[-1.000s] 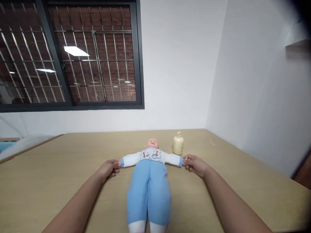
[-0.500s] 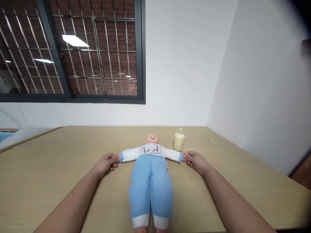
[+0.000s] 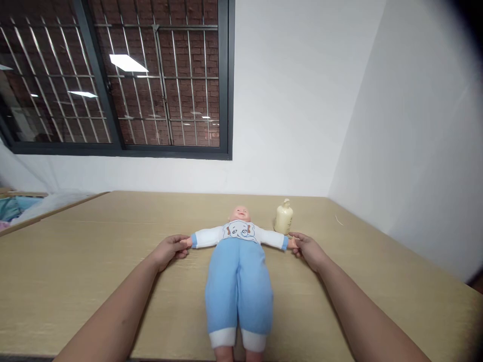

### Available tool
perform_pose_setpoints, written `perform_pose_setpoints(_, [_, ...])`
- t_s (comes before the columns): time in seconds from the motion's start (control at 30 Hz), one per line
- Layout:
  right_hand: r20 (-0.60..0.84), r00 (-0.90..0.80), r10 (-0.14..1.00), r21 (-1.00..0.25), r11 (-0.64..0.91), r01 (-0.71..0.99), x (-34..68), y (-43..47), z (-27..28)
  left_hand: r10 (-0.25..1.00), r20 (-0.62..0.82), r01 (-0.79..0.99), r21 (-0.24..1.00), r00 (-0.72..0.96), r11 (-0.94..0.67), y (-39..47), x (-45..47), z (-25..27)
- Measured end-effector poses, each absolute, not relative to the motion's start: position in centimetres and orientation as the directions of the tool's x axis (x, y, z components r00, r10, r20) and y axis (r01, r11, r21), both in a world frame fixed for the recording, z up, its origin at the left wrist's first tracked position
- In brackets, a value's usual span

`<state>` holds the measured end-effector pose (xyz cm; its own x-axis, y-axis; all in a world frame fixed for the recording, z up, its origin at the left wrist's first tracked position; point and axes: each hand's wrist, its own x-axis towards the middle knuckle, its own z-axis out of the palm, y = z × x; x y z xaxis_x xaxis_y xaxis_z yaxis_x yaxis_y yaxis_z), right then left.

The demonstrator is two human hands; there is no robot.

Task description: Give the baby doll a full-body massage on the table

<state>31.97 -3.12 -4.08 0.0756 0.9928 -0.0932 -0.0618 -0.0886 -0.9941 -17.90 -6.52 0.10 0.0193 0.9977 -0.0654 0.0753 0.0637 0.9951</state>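
two white walls (image 3: 294, 100) meet behind a big tan table (image 3: 75, 266). a dark window (image 3: 103, 75) has metal bars (image 3: 163, 85) and red bricks (image 3: 211, 105) behind it. bright white lights (image 3: 128, 63) shine in the glass (image 3: 143, 128).

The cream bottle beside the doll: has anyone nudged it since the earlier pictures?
No. The cream bottle keeps its place against the far right corner of the table; the camera's view shifted.

doll (image 3: 239, 247): blue trousers (image 3: 223, 286), white cuffs (image 3: 222, 337), white top (image 3: 260, 236), elephant print (image 3: 240, 230) | bottle (image 3: 284, 218): cream | table (image 3: 113, 241): tan
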Motion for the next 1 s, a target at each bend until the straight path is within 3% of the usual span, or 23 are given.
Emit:
perform_pose_setpoints(0.23, [-0.066,-0.157,0.985,-0.984,-0.09,-0.154,32.5,-4.2,-3.4,0.995,-0.059,0.12,0.992,0.077,0.049,-6.0,-18.3,-0.7])
perform_pose_setpoints(0.6, [-0.023,0.042,0.999,-0.996,-0.026,0.088,31.4,-3.8,-3.6,0.996,-0.074,0.044,0.996,0.056,0.071,-5.8,-18.2,-0.8])
perform_pose_setpoints(0.77, [-0.074,0.075,0.994,-0.997,-0.075,0.009,31.4,-3.7,-3.3,0.994,-0.1,0.062,0.993,0.034,0.098,-5.4,-18.7,-1.2])
perform_pose_setpoints(1.0, [-0.132,-0.095,0.987,-0.974,-0.147,-0.173,32.5,-4.3,-3.0,0.99,-0.132,0.098,0.987,0.059,0.126,-5.6,-18.6,-0.6])
